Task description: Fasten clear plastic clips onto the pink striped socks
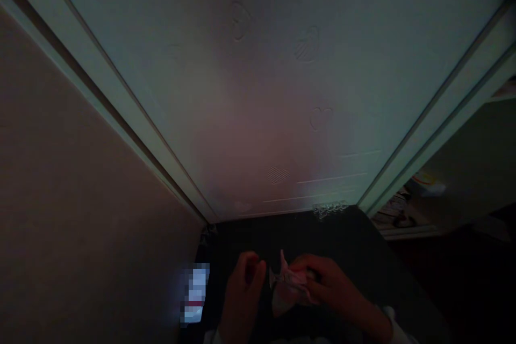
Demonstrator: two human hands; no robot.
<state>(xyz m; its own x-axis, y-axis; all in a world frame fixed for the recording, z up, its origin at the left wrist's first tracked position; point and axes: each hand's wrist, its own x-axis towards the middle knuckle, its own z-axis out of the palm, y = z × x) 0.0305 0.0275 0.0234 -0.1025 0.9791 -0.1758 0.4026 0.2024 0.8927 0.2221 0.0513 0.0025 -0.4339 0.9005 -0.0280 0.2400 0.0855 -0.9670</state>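
- Dim, behind everything: smooth pale panel (pixel 258 91) with raised heart outlines and thin ridged lines
- Below: flat dark surface (pixel 258 236), edged at the back by a knobbly, lacy strip (pixel 330 208)
- Above the dark surface, pinched between thumb and fingers of the right hand (pixel 325 278): pink crumpled piece (pixel 295 278), thin, peaked, folded (cloth or film, hard to tell)
- Just beside it: left hand (pixel 245 282), fingers loosely curled; cannot tell whether holding anything
- Farther left: glowing flat rectangle (pixel 195 293)

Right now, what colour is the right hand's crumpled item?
The crumpled item looks pinkish, dimly lit; head view.
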